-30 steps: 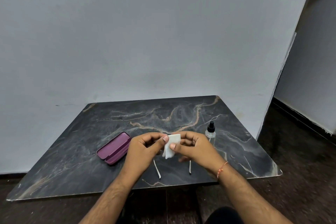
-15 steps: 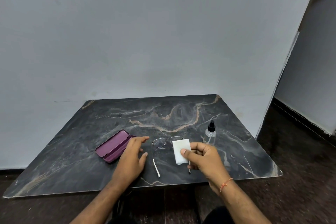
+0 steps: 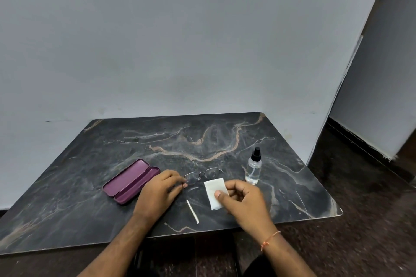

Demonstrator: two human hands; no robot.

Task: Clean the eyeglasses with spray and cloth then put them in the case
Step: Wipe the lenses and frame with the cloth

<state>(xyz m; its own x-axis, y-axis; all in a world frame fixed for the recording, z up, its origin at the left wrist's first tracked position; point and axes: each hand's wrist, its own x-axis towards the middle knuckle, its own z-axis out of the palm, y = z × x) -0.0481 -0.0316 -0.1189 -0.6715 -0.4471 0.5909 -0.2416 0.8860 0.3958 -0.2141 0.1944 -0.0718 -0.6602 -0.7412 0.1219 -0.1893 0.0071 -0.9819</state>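
Eyeglasses (image 3: 203, 174) lie on the bench (image 3: 292, 186) beside the open case (image 3: 131, 181); left hand (image 3: 157, 191) pinches their hinge end, right hand (image 3: 244, 200) pinches the cloth (image 3: 213, 189). Risks: thin frame twisting in a one-corner lift, lenses scraping stone, elbow toppling the spray (image 3: 253, 167).

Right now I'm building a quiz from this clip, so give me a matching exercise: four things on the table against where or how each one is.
Things:
1. eyeglass case
2. spray bottle
3. white cloth
4. eyeglasses

States:
A. held in the right hand
B. standing upright, far right on the table
C. lying open, left of the left hand
D. on the table with temples unfolded, the left hand at one end

Pairs: 1-C, 2-B, 3-A, 4-D
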